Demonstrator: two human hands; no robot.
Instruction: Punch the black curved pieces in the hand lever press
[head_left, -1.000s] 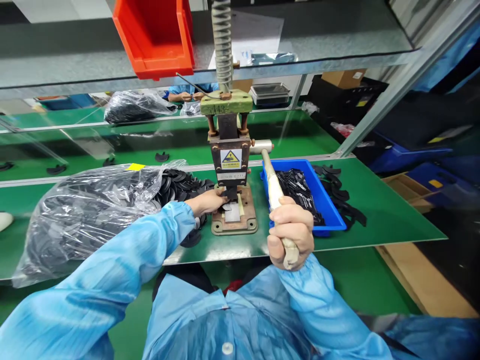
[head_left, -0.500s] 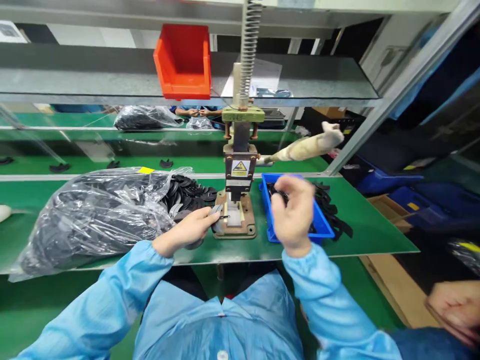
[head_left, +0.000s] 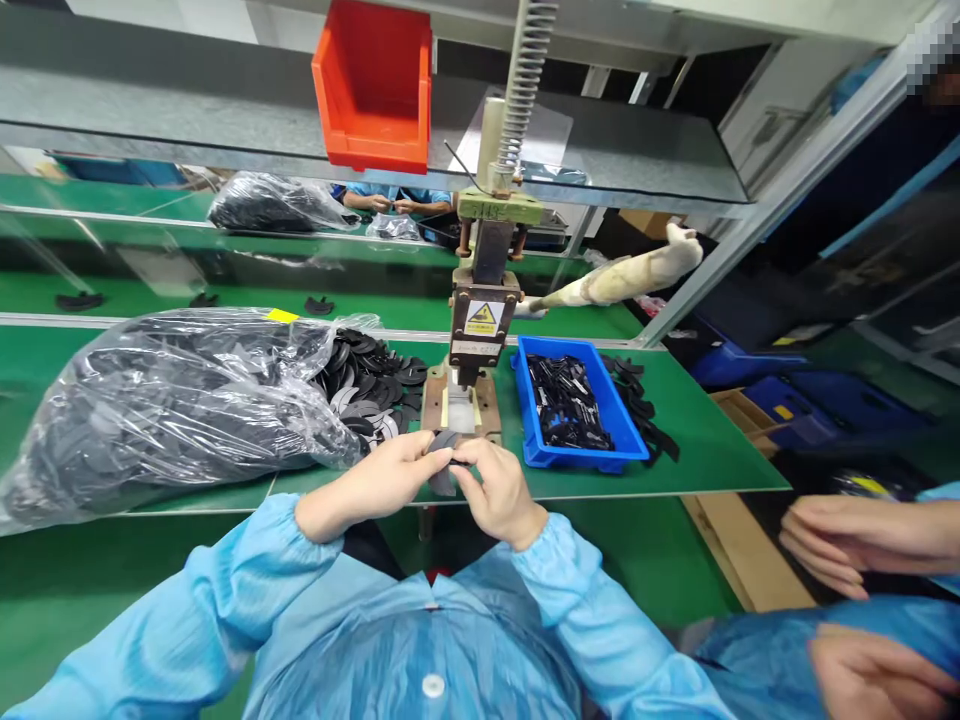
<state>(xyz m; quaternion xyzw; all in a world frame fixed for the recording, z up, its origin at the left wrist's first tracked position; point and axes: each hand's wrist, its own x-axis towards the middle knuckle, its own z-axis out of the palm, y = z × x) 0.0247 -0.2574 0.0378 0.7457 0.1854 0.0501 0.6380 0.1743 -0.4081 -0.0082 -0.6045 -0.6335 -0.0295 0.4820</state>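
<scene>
My left hand (head_left: pixel 386 478) is closed on a curved dark plastic piece (head_left: pixel 444 482), held in front of the press. My right hand (head_left: pixel 501 490) meets it there, thumb and fingers pinched on a small black part (head_left: pixel 460 462) against the piece; the fingers hide most of this part. Just beyond both hands stands the hand press (head_left: pixel 482 310), with its base (head_left: pixel 489 410) and a wrapped lever (head_left: pixel 630 280) reaching to the right. A loose pile of curved black pieces (head_left: pixel 367 375) lies left of the press, at the mouth of a clear plastic bag (head_left: pixel 172 410).
Right of the press is a blue tray (head_left: pixel 628 440) of small black parts, with more dark pieces (head_left: pixel 637 390) behind it. An orange bin (head_left: pixel 375 140) sits on the shelf above. Another person's hands (head_left: pixel 855 540) are at the far right; someone else's hands (head_left: pixel 394 204) show across the bench.
My right hand has come from above the blue tray leftward to the curved piece in my left hand. My left hand has shifted slightly toward me. The view has tilted down.
</scene>
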